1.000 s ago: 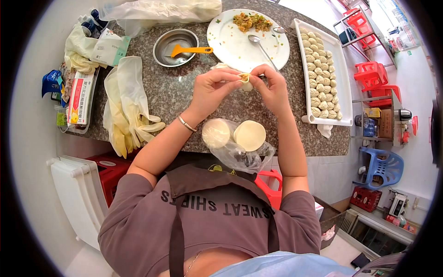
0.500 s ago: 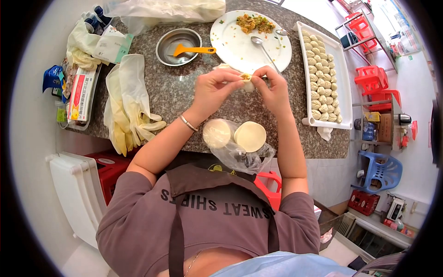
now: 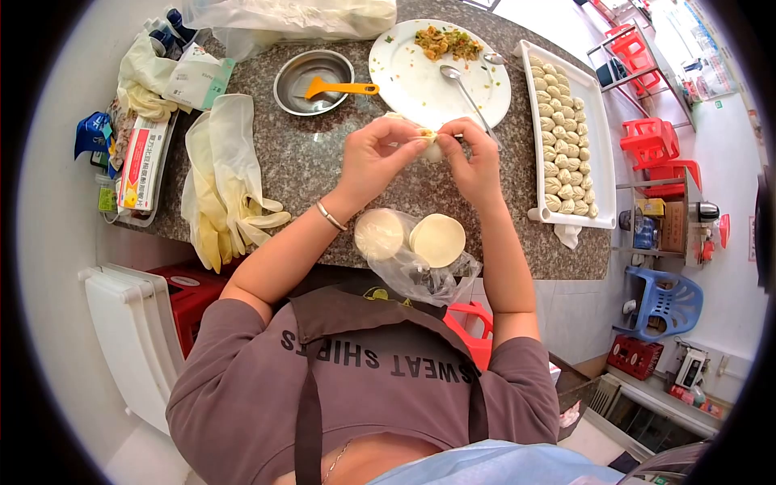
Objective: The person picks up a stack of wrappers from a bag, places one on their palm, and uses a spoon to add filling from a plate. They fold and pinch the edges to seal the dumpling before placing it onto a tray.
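Note:
A small filled dumpling (image 3: pixel 433 151) is held above the countertop between my two hands. My left hand (image 3: pixel 378 153), with a bracelet at its wrist, pinches the wrapper's left side with thumb and forefinger. On the other side, the thumb and forefinger of my right hand (image 3: pixel 467 152) are closed on the dumpling's edge. A little filling shows at its top; my fingers hide much of the rest. Nearer my body lie a stack of round dumpling wrappers (image 3: pixel 439 241) and a second stack (image 3: pixel 379 234) under clear plastic.
Behind my hands, a white plate (image 3: pixel 396 77) holds leftover filling (image 3: pixel 444 43) and a spoon (image 3: pixel 462 87). A metal bowl (image 3: pixel 289 74) with an orange-handled scraper (image 3: pixel 343 87) stands beside it. Rows of pleated dumplings (image 3: pixel 563 141) fill a white tray (image 3: pixel 603 194). Pale gloves (image 3: pixel 230 170) lie left.
My right fingers have moved slightly inward and pressed the dumpling's edge closer together. Its opening looks smaller and less filling shows. My left hand stays nearly in place.

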Motion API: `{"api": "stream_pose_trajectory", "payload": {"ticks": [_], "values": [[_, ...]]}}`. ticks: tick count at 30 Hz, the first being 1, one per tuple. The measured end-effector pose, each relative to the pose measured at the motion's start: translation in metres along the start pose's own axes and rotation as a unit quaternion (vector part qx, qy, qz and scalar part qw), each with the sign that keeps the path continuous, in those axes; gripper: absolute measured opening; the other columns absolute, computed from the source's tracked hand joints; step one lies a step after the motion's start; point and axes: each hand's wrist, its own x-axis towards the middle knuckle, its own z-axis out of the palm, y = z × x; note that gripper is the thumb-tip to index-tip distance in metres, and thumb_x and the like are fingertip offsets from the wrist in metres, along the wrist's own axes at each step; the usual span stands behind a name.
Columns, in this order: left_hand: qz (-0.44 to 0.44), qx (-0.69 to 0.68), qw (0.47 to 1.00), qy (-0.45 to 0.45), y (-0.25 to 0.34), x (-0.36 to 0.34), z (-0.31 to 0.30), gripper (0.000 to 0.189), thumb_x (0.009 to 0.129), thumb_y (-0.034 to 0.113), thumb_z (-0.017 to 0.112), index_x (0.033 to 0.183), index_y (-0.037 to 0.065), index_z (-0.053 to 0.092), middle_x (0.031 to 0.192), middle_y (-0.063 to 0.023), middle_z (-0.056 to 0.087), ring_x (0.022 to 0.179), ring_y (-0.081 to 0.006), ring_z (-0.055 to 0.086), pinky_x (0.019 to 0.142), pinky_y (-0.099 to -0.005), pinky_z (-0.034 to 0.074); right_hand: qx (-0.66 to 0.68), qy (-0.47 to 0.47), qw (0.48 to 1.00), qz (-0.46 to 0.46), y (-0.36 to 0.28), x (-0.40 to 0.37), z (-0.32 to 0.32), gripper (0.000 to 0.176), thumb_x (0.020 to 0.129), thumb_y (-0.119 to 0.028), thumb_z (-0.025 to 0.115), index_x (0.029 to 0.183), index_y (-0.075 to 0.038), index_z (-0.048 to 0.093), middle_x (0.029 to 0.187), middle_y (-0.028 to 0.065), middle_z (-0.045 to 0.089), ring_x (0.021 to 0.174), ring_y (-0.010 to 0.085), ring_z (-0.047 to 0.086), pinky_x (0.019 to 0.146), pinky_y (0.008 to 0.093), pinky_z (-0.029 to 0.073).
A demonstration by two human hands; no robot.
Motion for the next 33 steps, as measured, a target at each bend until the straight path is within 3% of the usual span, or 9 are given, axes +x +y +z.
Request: {"api": "stream_pose_trajectory", "payload": {"ticks": [2,4,10,17,25,28,30,33], "values": [[0.01,0.008,1.0,-0.014,-0.004,0.001,-0.003,0.01,0.082,0.0,0.071,0.092,-0.002,0.07,0.1,-0.0091,0.066,0.09,-0.0116,0.064,0.076,-0.024,0.056,-0.003,0.015,1.0,0.002,0.002,-0.001,-0.002,0.008,0.084,-0.007,0.066,0.087,-0.001,0.062,0.082,0.0087,0.065,0.077,0.0221,0.061,0.076,0.0319,0.046],[0.021,0.016,0.999,-0.027,-0.003,0.001,-0.005,0.01,0.082,0.0,0.071,0.092,-0.002,0.07,0.1,-0.0092,0.066,0.09,-0.0121,0.064,0.077,-0.0244,0.056,0.092,-0.035,0.989,0.111,0.0,-0.001,-0.007,0.008,0.084,-0.006,0.066,0.087,0.0,0.062,0.081,0.0084,0.063,0.077,0.0208,0.06,0.074,0.0306,0.046],[0.047,0.018,0.998,-0.046,-0.001,0.0,-0.003,0.01,0.082,0.0,0.071,0.092,-0.003,0.071,0.099,-0.009,0.066,0.09,-0.013,0.064,0.077,-0.0249,0.056,0.019,-0.03,0.999,0.011,-0.007,0.002,-0.005,0.008,0.084,-0.006,0.066,0.087,0.0,0.062,0.08,0.0081,0.062,0.075,0.02,0.06,0.072,0.0303,0.047],[0.018,0.028,0.999,-0.017,-0.002,-0.003,-0.003,0.01,0.086,0.001,0.069,0.096,-0.001,0.066,0.103,-0.0078,0.065,0.09,-0.0118,0.064,0.078,-0.0241,0.055,0.017,0.006,1.0,0.004,-0.006,0.0,0.004,0.008,0.083,-0.007,0.067,0.085,-0.001,0.063,0.082,0.0086,0.064,0.077,0.0212,0.061,0.071,0.031,0.048],[0.013,0.055,0.998,0.01,0.012,-0.002,0.004,0.01,0.083,0.0,0.069,0.093,-0.002,0.068,0.098,-0.0066,0.065,0.087,-0.0123,0.066,0.075,-0.0252,0.058,-0.022,0.002,1.0,0.001,-0.006,0.0,0.004,0.009,0.081,-0.012,0.069,0.084,-0.004,0.065,0.082,0.0061,0.066,0.079,0.0237,0.062,0.08,0.0339,0.045],[0.081,0.103,0.991,-0.025,0.007,0.001,0.0,0.013,0.083,0.0,0.069,0.096,-0.003,0.068,0.102,-0.0079,0.064,0.092,-0.0123,0.065,0.077,-0.0257,0.058,-0.035,0.006,0.999,-0.003,-0.005,0.0,0.004,0.009,0.082,-0.012,0.068,0.084,-0.004,0.064,0.082,0.0064,0.065,0.078,0.0239,0.062,0.079,0.0341,0.044],[0.022,0.032,0.998,-0.043,0.002,0.003,-0.003,0.014,0.083,0.001,0.069,0.097,-0.002,0.069,0.106,-0.0089,0.062,0.093,-0.0117,0.063,0.076,-0.0247,0.056,-0.041,0.013,0.999,0.0,-0.005,0.0,0.004,0.009,0.083,-0.012,0.068,0.084,-0.004,0.064,0.081,0.0067,0.065,0.077,0.0243,0.062,0.079,0.0341,0.044],[0.01,0.027,0.998,-0.062,-0.004,0.006,-0.008,0.013,0.084,0.002,0.069,0.096,-0.002,0.07,0.103,-0.0084,0.064,0.09,-0.0117,0.062,0.076,-0.024,0.053,-0.041,0.022,0.999,0.009,-0.005,0.0,0.003,0.009,0.084,-0.011,0.067,0.084,-0.003,0.064,0.08,0.0077,0.064,0.076,0.0236,0.061,0.077,0.0332,0.045]]}}
